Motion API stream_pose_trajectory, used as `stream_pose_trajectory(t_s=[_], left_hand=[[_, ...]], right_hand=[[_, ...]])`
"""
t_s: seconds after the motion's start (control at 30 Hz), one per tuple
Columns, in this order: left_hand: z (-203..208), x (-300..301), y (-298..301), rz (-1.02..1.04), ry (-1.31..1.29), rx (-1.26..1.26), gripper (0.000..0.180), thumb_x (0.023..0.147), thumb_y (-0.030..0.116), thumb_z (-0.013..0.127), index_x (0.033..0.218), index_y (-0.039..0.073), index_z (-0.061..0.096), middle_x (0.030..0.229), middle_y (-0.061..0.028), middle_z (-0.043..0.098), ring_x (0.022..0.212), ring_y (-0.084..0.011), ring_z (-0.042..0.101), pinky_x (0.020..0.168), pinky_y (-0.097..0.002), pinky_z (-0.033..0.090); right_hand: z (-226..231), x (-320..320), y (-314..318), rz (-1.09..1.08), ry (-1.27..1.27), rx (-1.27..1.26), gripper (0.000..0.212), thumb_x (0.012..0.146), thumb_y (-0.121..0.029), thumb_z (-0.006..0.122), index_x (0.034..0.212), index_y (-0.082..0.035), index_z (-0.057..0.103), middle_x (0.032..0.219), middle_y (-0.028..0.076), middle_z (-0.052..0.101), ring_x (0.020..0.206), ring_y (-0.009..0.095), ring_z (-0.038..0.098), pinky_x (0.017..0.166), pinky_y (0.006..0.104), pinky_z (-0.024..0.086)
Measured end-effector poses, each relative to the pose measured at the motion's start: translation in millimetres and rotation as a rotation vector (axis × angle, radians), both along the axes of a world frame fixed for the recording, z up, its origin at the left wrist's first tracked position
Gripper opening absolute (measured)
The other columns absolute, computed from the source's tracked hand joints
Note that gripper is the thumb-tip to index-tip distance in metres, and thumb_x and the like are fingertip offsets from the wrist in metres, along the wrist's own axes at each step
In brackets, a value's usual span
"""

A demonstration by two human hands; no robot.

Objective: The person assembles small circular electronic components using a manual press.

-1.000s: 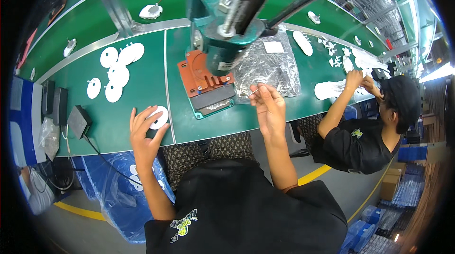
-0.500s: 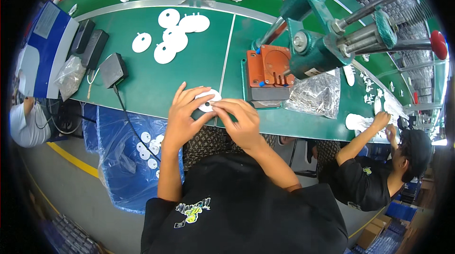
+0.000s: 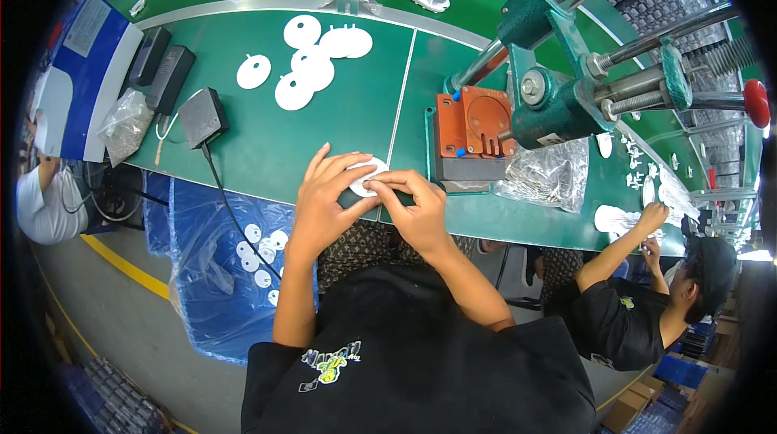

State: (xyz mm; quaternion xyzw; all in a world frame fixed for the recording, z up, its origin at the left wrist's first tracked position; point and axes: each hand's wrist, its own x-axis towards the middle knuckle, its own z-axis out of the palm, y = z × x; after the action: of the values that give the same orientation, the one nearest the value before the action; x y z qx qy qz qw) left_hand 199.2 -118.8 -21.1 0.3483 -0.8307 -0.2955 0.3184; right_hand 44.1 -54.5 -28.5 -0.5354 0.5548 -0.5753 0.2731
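Near the front edge of the green bench I hold a round white disc [image 3: 375, 165]. My left hand [image 3: 328, 195] grips it from the left, thumb below and fingers over its upper side. The fingertips of my right hand [image 3: 417, 209] are pinched together at the disc's middle, covering its hole; whether they hold a small part there I cannot make out. Farther back on the bench lie several similar white discs [image 3: 313, 68], some overlapping, with small tabs on their rims. One disc [image 3: 253, 71] lies apart to their left.
A green lever press [image 3: 558, 102] with an orange fixture [image 3: 473, 124] stands right of my hands, beside a clear bag [image 3: 546, 177]. On the left are a black adapter [image 3: 203, 118] and a blue-white box [image 3: 85, 78]. A blue-lined bin [image 3: 218, 296] holds discs below. A co-worker [image 3: 631, 304] sits right.
The whole view has shifted slightly, moving the bench things rightward in the picture. My right fingertips have moved over the disc's hole, which showed before. Both hands keep hold of the disc.
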Motion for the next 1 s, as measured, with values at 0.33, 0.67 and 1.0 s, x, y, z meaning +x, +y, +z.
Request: stream_pose_trajectory(t_s=[0.33, 0.67, 1.0], left_hand=[[10.0, 14.9, -8.4, -0.171, -0.027, 0.17, 0.042, 0.079, 0.013, 0.072, 0.12, 0.004, 0.066, 0.132, -0.0099, 0.063, 0.129, -0.0285, 0.053, 0.12, -0.0509, 0.021], [4.4, 5.9, 0.2, -0.055, -0.04, 0.123, 0.037, 0.073, 0.007, 0.075, 0.109, 0.001, 0.071, 0.122, -0.0112, 0.068, 0.122, -0.0285, 0.059, 0.117, -0.0507, 0.028], [31.0, -21.4, 22.2, 0.101, 0.169, -0.009, 0.032, 0.07, 0.001, 0.077, 0.103, 0.001, 0.073, 0.114, -0.0133, 0.071, 0.119, -0.0344, 0.061, 0.109, -0.0502, 0.042]], right_hand=[[14.7, -1.7, -12.0, 0.065, 0.56, -0.317, 0.018, 0.081, -0.004, 0.073, 0.096, 0.0, 0.066, 0.093, 0.008, 0.066, 0.082, 0.025, 0.064, 0.074, 0.0368, 0.05], [-1.9, -8.3, 4.1, 0.143, 0.411, -0.325, 0.039, 0.081, -0.022, 0.075, 0.111, -0.001, 0.064, 0.107, 0.011, 0.065, 0.101, 0.028, 0.06, 0.083, 0.0391, 0.047], [6.2, -36.5, 50.1, -0.086, 0.383, -0.487, 0.035, 0.076, -0.004, 0.073, 0.111, 0.0, 0.066, 0.106, 0.013, 0.068, 0.09, 0.029, 0.066, 0.078, 0.0396, 0.053]])
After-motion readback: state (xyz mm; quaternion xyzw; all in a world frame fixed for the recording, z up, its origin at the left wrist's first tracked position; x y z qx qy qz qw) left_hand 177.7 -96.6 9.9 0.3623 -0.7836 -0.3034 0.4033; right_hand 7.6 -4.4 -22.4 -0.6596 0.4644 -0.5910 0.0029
